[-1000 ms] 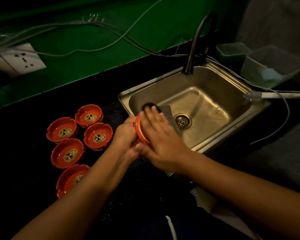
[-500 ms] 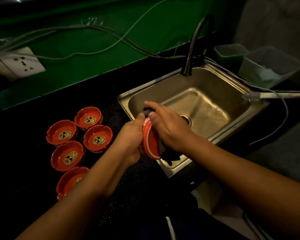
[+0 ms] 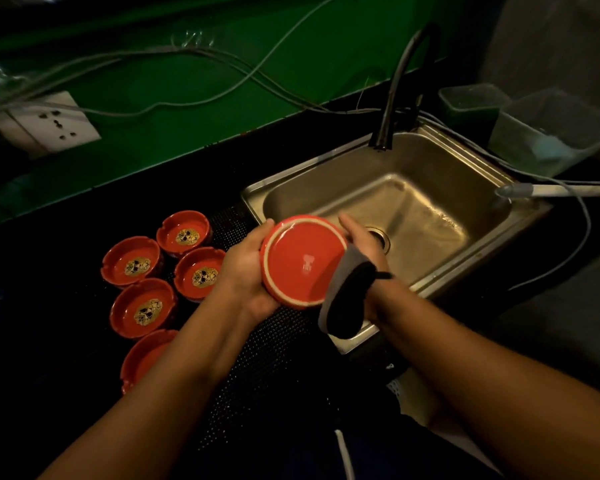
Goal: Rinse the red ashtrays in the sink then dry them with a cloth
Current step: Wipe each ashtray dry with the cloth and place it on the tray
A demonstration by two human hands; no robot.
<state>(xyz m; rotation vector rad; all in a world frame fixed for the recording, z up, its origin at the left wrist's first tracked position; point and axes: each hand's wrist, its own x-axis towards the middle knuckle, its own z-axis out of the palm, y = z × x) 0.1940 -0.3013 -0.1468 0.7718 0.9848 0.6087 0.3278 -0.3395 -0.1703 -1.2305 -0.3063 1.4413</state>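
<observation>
A red ashtray (image 3: 303, 263) is held over the sink's near left corner, its flat underside turned toward me. My left hand (image 3: 246, 271) grips it by the left rim. My right hand (image 3: 364, 251) lies behind its right edge with fingers extended, and a grey and black cloth (image 3: 345, 299) is draped between that hand and the ashtray. Several more red ashtrays (image 3: 142, 308) with gold emblems sit upright on the dark counter to the left. The steel sink (image 3: 430, 202) shows no running water.
A black tap (image 3: 395, 98) arches over the sink's back edge. Clear plastic containers (image 3: 548, 133) stand at the back right. A hose end (image 3: 520, 190) rests on the sink's right rim. Cables (image 3: 187, 57) and a white socket (image 3: 54, 124) run along the green wall. A perforated black mat (image 3: 274, 341) lies beside the sink.
The ashtray has turned from edge-on to show its underside to me. My right hand has slid from its front to behind its right edge, and the cloth now hangs at its lower right.
</observation>
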